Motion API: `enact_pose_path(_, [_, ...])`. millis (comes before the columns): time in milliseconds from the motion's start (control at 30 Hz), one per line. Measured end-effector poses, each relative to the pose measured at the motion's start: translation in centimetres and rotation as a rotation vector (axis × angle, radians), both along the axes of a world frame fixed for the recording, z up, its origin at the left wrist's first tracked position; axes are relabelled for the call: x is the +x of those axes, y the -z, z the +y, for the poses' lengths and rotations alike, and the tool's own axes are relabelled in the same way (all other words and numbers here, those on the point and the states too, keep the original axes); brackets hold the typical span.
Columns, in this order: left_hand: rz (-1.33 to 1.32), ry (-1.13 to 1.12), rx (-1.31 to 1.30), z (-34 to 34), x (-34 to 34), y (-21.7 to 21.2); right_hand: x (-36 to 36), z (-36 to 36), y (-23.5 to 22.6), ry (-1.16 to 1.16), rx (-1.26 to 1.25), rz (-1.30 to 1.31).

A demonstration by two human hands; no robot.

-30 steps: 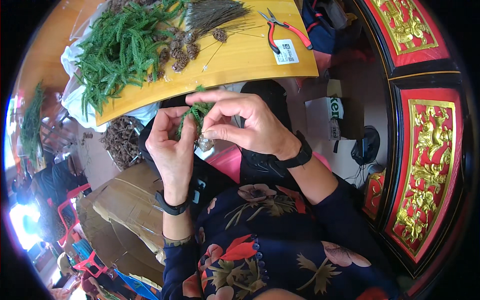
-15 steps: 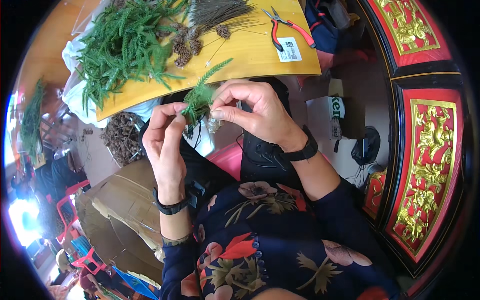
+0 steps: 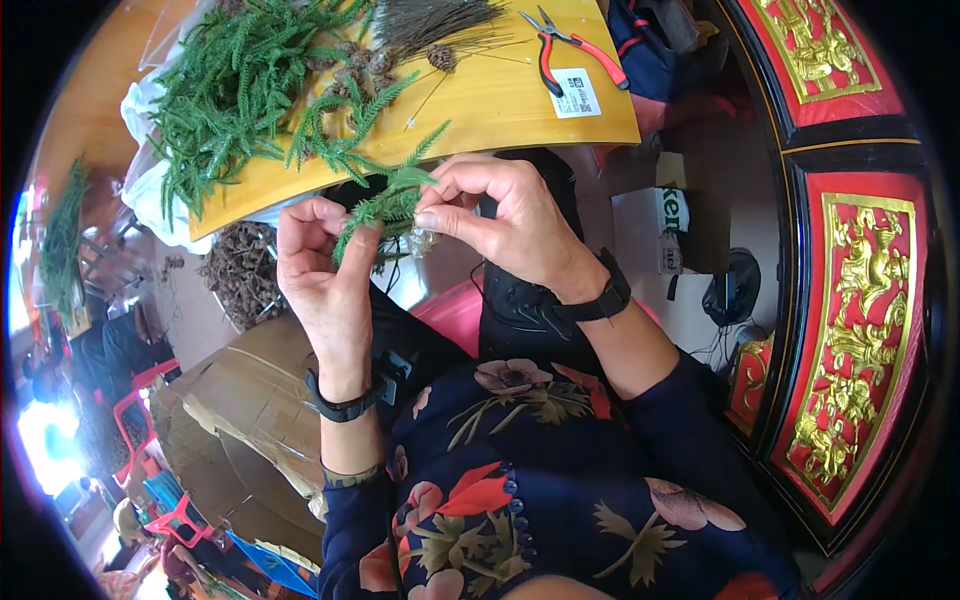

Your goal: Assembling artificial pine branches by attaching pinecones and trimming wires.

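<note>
Item, frame centre: green sprig bundle, gripped in my left hand (fist upright, wrist bent back); my right hand pinches its top, fingers curled.

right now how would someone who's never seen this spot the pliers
Start at the yellow tabletop at the top of the head view, heaped with green sprigs on its left side. Follow it to the right end, beside a small white card. The pliers lie there: the only metal tool, with red handles, apart from all the greenery.
</note>
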State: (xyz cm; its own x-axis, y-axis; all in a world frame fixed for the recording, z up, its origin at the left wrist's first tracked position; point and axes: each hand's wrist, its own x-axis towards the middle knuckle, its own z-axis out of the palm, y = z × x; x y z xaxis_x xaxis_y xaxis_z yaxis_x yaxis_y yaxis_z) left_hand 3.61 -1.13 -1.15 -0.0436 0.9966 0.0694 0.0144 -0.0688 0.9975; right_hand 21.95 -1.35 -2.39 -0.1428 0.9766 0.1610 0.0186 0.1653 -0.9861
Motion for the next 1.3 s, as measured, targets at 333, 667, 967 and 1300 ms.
enact_pose_path(333, [-0.141,0.129,-0.212,0.1,0.5,-1.1,0.1,0.0,0.7,0.158,-0.066,0.01])
enact_pose_path(667, [-0.007,0.028,-0.053,-0.2,1.0,0.1,-1.4,-0.4,1.1,0.208,0.221,-0.13])
enact_pose_path(967, [0.0,0.022,-0.055,-0.8,2.1,0.2,-1.5,-0.9,1.1,0.247,0.102,-0.235])
enact_pose_path(1300, [-0.085,0.064,-0.133,-1.0,2.6,0.3,-1.9,-1.0,0.8,0.357,0.11,-0.197])
